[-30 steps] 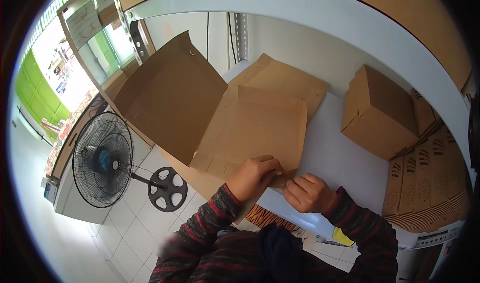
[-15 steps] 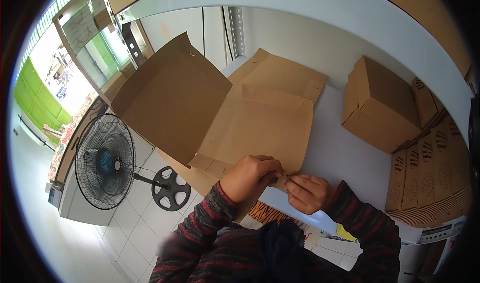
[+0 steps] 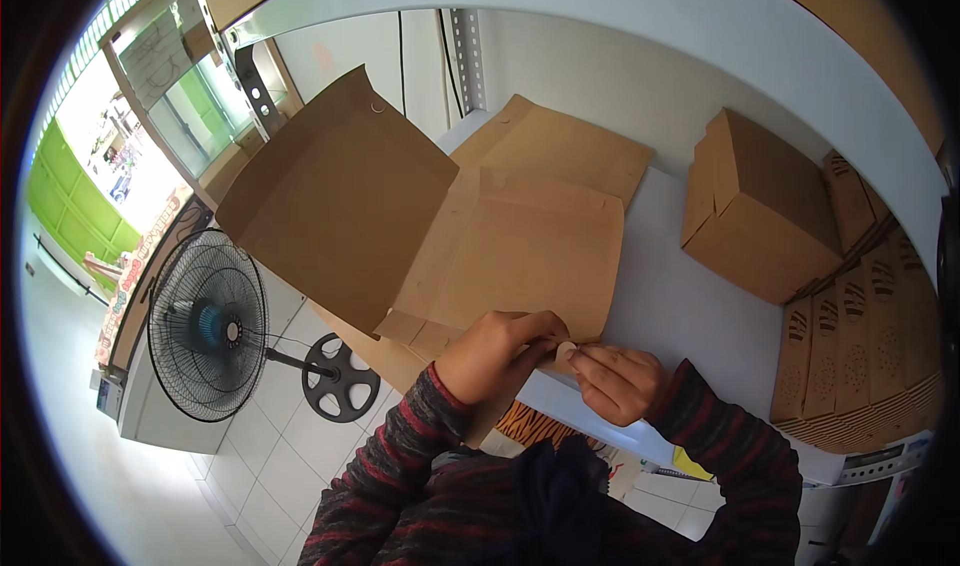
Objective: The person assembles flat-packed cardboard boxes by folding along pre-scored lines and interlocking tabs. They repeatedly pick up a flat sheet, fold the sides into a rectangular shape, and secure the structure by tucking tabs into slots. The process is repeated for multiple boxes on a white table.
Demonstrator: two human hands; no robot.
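A brown cardboard box [image 3: 530, 256] lies partly folded on the white shelf, its lid panel [image 3: 345, 191] raised at the left. My left hand [image 3: 495, 356] is closed over its near wall, fingers bent around the edge close to the near right corner. At that corner my right hand [image 3: 615, 378] pinches the cardboard, thumb and fingers pressed together. A small pale rounded tab [image 3: 567, 350] shows between the two hands' fingertips. My fingers hide most of the corner. Beneath and behind the box lies another flat cardboard sheet [image 3: 580, 146].
At the right stands a closed brown box [image 3: 770, 211], beside a stack of flat printed cartons [image 3: 850, 366]. A white shelf beam [image 3: 560, 1] arches overhead. To the left, a standing fan [image 3: 210, 326] is on the tiled floor. Bare white shelf surface [image 3: 680, 276] shows right of the box.
My right fingertips have shifted slightly at the corner, and the pale rounded tab now shows more plainly. The box is still held in the same place.
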